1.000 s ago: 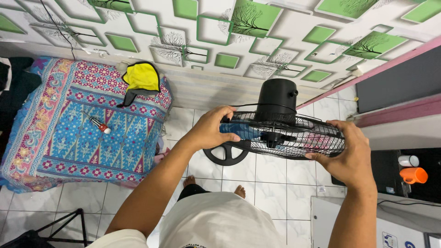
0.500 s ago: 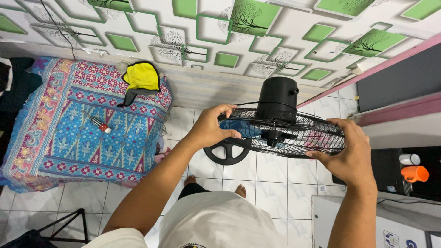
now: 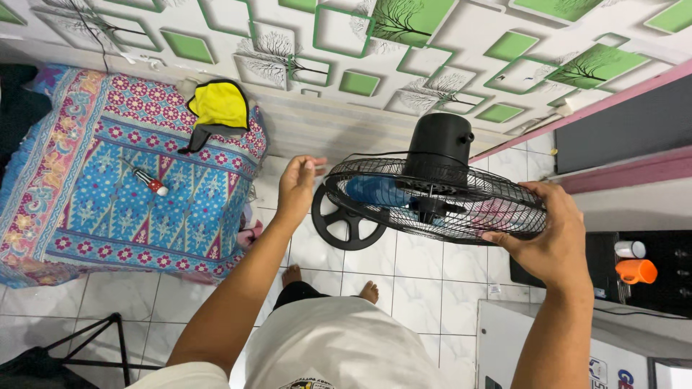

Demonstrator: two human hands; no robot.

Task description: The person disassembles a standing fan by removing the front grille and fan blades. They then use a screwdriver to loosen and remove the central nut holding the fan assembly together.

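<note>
Left hand [image 3: 297,189] lifted off, fan [image 3: 435,194] grille horizontal

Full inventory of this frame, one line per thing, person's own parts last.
fan: 1, black wire guard and motor housing, blue blades inside, tilted, centre right
round fan base: 1, black, on the tiled floor below the guard's left edge
mattress cover: 1, blue and pink patterned, left
screwdriver: 1, red and white handle, lying on the cover
yellow cloth item: 1, yellow with dark trim, on the cover's far corner
orange cup: 1, orange, dark shelf at right
white container: 1, white, just above the cup
black stand legs: 1, black, bottom left
left hand: open, at the guard's left rim; contact unclear
right hand: grips the guard's right rim
bare feet: 2, on the tiles
</note>
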